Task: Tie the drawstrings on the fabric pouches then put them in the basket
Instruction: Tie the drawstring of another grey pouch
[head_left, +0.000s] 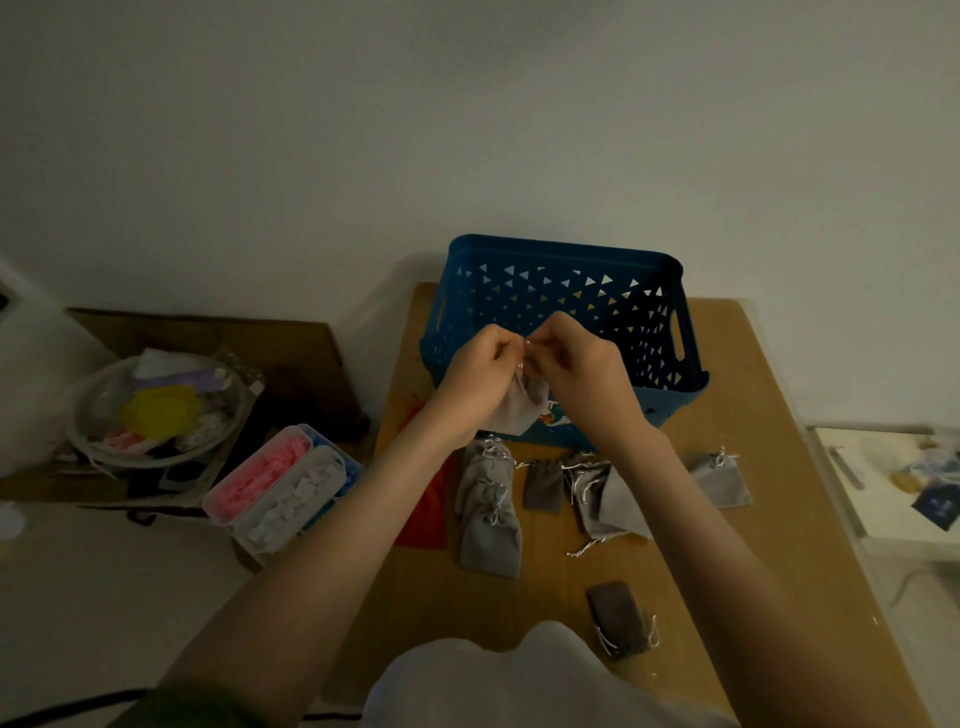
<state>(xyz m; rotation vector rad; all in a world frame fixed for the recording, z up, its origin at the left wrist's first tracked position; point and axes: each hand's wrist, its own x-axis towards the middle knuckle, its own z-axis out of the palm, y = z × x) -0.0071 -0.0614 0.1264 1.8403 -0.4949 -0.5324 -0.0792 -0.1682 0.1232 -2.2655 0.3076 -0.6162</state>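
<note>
- Grey pouch (524, 405) is hanging in the air just in front of the blue basket's (561, 254) near wall.
- Left hand (480, 364) and right hand (576, 358) are meeting above it, curled fingers of both pinching the pouch's top; the strings there are too small to make out.
- Basket is sitting at the far end of the wooden table (519, 597).
- Other pouches are lying nearer on the table: two grey ones (488, 519), a brown one (543, 486), a grey heap (602, 499), a lone grey one (722, 480) to the right, and a dark one (621, 618) nearest.
- Red cloth (428, 509) is lying left of them.
</note>
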